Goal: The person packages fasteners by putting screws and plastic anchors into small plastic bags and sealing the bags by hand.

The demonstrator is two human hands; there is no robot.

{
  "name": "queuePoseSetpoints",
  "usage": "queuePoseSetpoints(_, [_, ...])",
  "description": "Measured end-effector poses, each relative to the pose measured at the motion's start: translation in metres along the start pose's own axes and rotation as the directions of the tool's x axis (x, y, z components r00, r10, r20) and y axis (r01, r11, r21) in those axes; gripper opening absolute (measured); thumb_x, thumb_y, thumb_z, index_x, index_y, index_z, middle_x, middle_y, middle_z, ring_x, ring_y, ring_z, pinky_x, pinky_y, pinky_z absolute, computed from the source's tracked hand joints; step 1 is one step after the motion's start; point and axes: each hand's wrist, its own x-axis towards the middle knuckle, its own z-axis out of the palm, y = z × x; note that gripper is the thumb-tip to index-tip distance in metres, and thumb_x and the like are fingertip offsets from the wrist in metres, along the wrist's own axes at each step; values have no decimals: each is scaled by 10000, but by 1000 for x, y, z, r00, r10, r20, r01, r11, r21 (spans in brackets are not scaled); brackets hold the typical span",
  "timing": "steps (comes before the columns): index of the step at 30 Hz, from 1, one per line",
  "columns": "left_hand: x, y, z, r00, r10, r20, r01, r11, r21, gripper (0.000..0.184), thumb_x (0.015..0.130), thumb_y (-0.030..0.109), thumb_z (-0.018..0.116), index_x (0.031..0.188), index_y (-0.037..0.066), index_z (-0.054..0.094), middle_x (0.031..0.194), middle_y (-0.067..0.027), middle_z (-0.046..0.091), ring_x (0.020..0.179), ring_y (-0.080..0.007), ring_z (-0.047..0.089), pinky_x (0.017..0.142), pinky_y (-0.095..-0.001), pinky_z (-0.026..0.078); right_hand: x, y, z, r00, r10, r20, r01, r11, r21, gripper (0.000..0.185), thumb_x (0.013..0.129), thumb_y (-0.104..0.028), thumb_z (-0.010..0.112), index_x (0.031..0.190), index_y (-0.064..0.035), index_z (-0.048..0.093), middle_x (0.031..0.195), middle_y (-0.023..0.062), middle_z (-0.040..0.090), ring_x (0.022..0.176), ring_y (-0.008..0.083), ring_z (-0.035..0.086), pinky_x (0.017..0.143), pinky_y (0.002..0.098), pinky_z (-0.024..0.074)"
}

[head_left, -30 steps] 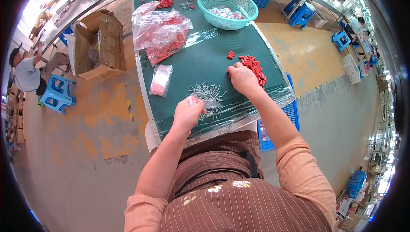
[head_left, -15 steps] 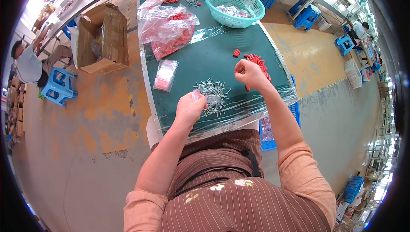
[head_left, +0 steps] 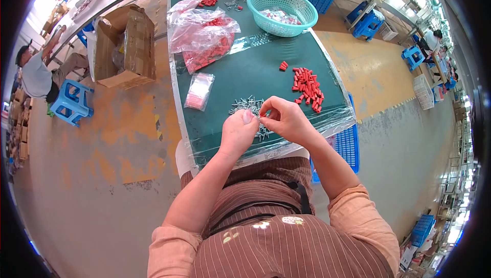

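Tabletop: green sheeting (head_left: 250, 70) under a worker's left hand (head_left: 239, 133) and right hand (head_left: 290, 120); hours here count from where the two meet, with 12 o'clock toward the far end.
Right hand: thumb and forefinger pinched narrow on a small red piece (head_left: 262, 115), close against the left hand.
Left hand: fingers curled inward; one cannot tell from this angle what they hold.
Metal pins: a loose heap (head_left: 250, 104) under and just beyond the hands toward 12 o'clock, partly hidden by them.
Red pile: short tapered pieces (head_left: 308, 88) at 2 o'clock, near the tabletop's edge.
Red cluster: a few pieces (head_left: 283, 66) at 1 o'clock, just apart from the pile.
Flat packets: clear plastic with a pink tinge (head_left: 199, 92), lying at 10 o'clock.
Plastic bag: crumpled and see-through (head_left: 207, 47), bulging with red pieces at 11 o'clock.
Basket: pale turquoise, perforated (head_left: 299, 2), holding small packets, well away near 12 o'clock.
Blue crate: below the tabletop (head_left: 349, 147), between 3 and 4 o'clock.
Cardboard box: open (head_left: 140, 42), off the tabletop at 10 o'clock.
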Motion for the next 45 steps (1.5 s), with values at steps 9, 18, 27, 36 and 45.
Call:
queuePoseSetpoints(9, [-3,6,-3,996,-69,59,71,997,-30,217,845,226,590,813,19,650,729,-102,682,696,-228,654,671,-366,503,-6,-2,-3,999,-32,8,33,980,-196,150,825,-127,697,941,-53,638,913,98,634,734,226,642,680,347,505])
queuePoseSetpoints(18, [-2,8,-3,995,-71,72,74,997,-30,208,839,219,596,810,22,655,722,-99,680,697,-225,656,675,-366,505,-10,-3,-4,996,-90,12,90,953,-289,117,823,-142,689,916,-74,670,1011,116,630,863,291,645,756,390,517])
queuePoseSetpoints(27, [-2,6,-6,989,-69,133,87,988,-130,227,872,240,624,832,20,660,765,-81,697,723,-160,648,673,-321,499,-12,5,-4,953,-289,92,300,856,-421,82,810,-98,670,876,-50,673,1020,114,639,950,310,624,803,393,515])
queuePoseSetpoints(36, [-10,0,-11,973,-59,225,144,912,-384,112,858,138,712,898,36,685,799,33,637,731,-49,530,648,-223,441,-17,1,-15,998,56,15,-56,998,25,104,822,4,700,914,-23,660,865,18,605,751,81,580,673,238,477])
queuePoseSetpoints(45, [-16,13,-13,978,-45,204,153,818,-554,74,879,109,700,902,46,670,756,35,609,655,-36,498,570,-200,389,-20,17,-8,989,108,-102,-77,961,267,179,846,25,671,1013,-20,627,892,-12,622,784,43,577,716,198,481])
